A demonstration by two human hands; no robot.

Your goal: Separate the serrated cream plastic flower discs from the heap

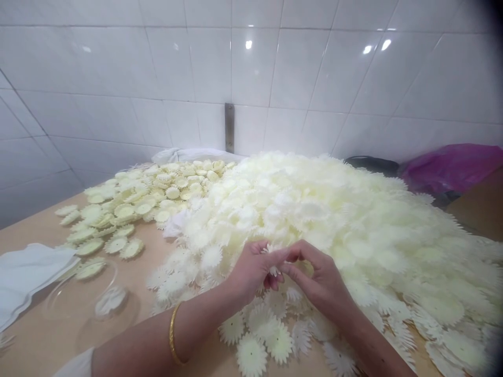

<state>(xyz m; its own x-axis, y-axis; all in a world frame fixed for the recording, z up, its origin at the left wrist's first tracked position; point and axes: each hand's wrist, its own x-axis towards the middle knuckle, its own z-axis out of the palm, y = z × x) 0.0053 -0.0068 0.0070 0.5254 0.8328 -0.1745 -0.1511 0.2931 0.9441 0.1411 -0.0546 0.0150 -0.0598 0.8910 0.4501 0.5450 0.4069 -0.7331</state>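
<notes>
In front of the big heap, my left hand [251, 269] is closed on a small pale toothed petal disc [274, 270], with the thumb on top and fingers curled beneath. My right hand [318, 275] meets it from the right, thumb and index finger pinched together at the disc's edge; my fingers hide much of the piece. Around and under both hands lie loose flower-shaped petal discs [251, 355], thin and cream-coloured, some with a small dark hole in the middle. Behind them rises a large heap of the same discs [298, 193].
Thicker stacked petal discs [124, 210] are spread at the left on the tan table [35, 222]. A white cloth or sheet [31, 277], a clear round dish [55, 309] and a small white wad [111, 301] lie nearer. A purple plastic bag [451, 166] sits at the back right, against the tiled wall.
</notes>
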